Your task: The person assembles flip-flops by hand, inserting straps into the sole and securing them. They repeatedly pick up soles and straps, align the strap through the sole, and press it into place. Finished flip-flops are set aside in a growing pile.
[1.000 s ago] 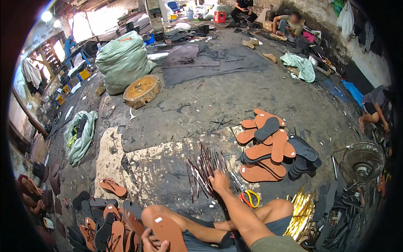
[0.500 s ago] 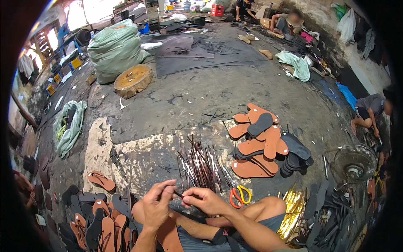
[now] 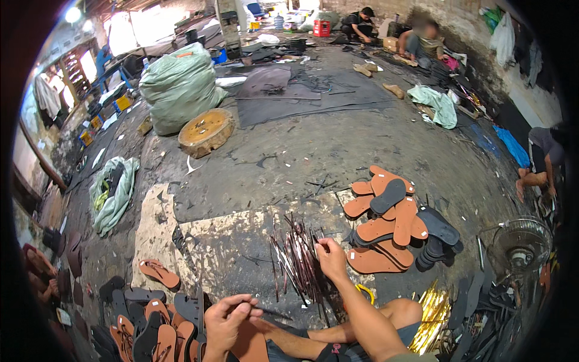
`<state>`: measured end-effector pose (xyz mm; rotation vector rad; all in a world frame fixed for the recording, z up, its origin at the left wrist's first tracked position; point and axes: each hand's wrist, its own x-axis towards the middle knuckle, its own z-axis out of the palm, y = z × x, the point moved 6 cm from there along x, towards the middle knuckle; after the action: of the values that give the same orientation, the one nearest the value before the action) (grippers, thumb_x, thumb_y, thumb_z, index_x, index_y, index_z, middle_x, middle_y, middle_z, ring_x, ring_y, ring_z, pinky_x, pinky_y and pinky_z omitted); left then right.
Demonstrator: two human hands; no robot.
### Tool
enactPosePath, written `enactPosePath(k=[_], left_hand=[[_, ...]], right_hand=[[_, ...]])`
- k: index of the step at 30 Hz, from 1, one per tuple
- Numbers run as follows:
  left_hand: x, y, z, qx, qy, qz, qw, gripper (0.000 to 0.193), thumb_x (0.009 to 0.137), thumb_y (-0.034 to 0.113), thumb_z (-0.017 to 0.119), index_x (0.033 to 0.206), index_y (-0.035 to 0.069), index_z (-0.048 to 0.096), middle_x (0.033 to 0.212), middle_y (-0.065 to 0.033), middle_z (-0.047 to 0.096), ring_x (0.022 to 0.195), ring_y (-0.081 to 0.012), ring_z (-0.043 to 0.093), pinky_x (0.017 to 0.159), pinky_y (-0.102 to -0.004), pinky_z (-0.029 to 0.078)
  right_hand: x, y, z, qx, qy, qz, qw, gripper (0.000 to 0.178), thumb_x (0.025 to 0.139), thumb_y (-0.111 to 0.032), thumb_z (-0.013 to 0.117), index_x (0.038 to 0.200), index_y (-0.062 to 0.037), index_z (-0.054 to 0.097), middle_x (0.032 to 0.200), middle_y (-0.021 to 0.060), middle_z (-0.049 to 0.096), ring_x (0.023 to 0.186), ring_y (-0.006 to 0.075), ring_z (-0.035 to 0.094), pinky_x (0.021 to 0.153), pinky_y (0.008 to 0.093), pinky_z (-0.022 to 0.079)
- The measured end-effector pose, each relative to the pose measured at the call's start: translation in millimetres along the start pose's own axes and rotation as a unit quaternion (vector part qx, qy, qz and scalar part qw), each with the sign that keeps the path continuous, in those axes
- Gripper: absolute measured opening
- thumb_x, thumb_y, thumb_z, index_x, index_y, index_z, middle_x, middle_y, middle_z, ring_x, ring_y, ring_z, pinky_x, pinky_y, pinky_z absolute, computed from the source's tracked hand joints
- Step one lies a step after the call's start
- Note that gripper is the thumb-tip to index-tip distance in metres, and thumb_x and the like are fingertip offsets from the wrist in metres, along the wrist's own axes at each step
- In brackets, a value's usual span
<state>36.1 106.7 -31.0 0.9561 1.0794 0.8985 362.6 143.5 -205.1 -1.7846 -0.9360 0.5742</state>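
My left hand (image 3: 224, 323) is closed on a thin dark strap (image 3: 274, 313), which sticks out to the right over my lap. Beneath that hand an orange-brown sole (image 3: 250, 345) rests in my lap. My right hand (image 3: 332, 260) reaches forward to the right edge of a bundle of shiny dark straps (image 3: 295, 259) on the floor. Its fingers are pinched together by the strap ends; what lies between them is hidden. My right forearm partly covers a pair of scissors; one yellow handle (image 3: 369, 294) shows.
Orange-brown soles (image 3: 379, 259) and black soles (image 3: 439, 232) are stacked ahead on the right. Finished sandals (image 3: 158, 329) pile up at lower left. Gold strips (image 3: 433, 317) lie by my right knee, near a fan (image 3: 520, 244). A round wooden block (image 3: 206, 131) stands farther off.
My right hand has left the strap by my left hand and moved forward and right to the bundle. My left hand keeps its strap. The whole view has shifted slightly.
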Motion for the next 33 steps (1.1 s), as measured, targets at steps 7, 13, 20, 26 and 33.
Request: enactPosePath(k=[7,13,20,26,33], left_hand=[[7.6,13.3,43.3,0.044,-0.064,0.093,0.993,0.020,0.099,0.002,0.072,0.118,-0.004,0.075,0.114,-0.0115,0.074,0.103,-0.0152,0.071,0.089,-0.0262,0.058],[-18.4,27.1,58.8,-0.048,-0.089,0.112,0.989,0.022,0.097,0.003,0.075,0.119,-0.002,0.076,0.117,-0.0105,0.074,0.105,-0.0136,0.069,0.090,-0.0252,0.057],[-31.1,22.5,49.1,-0.015,-0.069,0.124,0.990,0.022,0.097,0.004,0.076,0.118,-0.002,0.076,0.119,-0.0108,0.074,0.106,-0.0141,0.070,0.093,-0.0255,0.056],[-28.6,15.2,40.6,0.103,-0.073,0.136,0.983,0.025,0.097,0.012,0.077,0.118,-0.001,0.077,0.121,-0.0101,0.074,0.105,-0.0160,0.069,0.094,-0.0301,0.056],[-56.7,-9.1,-30.5,0.789,-0.055,0.245,0.560,0.071,0.086,0.049,0.082,0.133,-0.001,0.066,0.136,-0.0223,0.064,0.128,-0.0380,0.061,0.109,-0.0496,0.046]], right_hand=[[-111.3,-206.2,-71.1,0.074,-0.095,-0.178,0.977,0.026,0.096,-0.006,0.073,0.122,-0.0050,0.077,0.101,0.0115,0.071,0.089,0.0197,0.069,0.078,0.0316,0.056],[-149.8,-257.3,-80.1,0.082,-0.072,-0.282,0.953,0.025,0.087,0.004,0.076,0.111,-0.0032,0.075,0.101,0.0116,0.072,0.090,0.0224,0.071,0.079,0.0323,0.057],[-161.5,-246.7,-71.9,0.098,-0.143,-0.249,0.953,0.024,0.087,0.002,0.078,0.110,-0.0023,0.076,0.104,0.0123,0.073,0.092,0.0231,0.072,0.079,0.0324,0.058],[-160.3,-238.5,-68.0,0.098,-0.140,-0.201,0.965,0.017,0.086,-0.003,0.082,0.102,-0.0026,0.079,0.099,0.0123,0.076,0.090,0.0197,0.074,0.077,0.0313,0.058],[-166.8,-365.4,-188.4,0.341,-0.434,-0.489,0.675,0.015,0.099,-0.006,0.072,0.103,0.0081,0.076,0.095,0.0217,0.075,0.085,0.0284,0.074,0.071,0.0332,0.061]])
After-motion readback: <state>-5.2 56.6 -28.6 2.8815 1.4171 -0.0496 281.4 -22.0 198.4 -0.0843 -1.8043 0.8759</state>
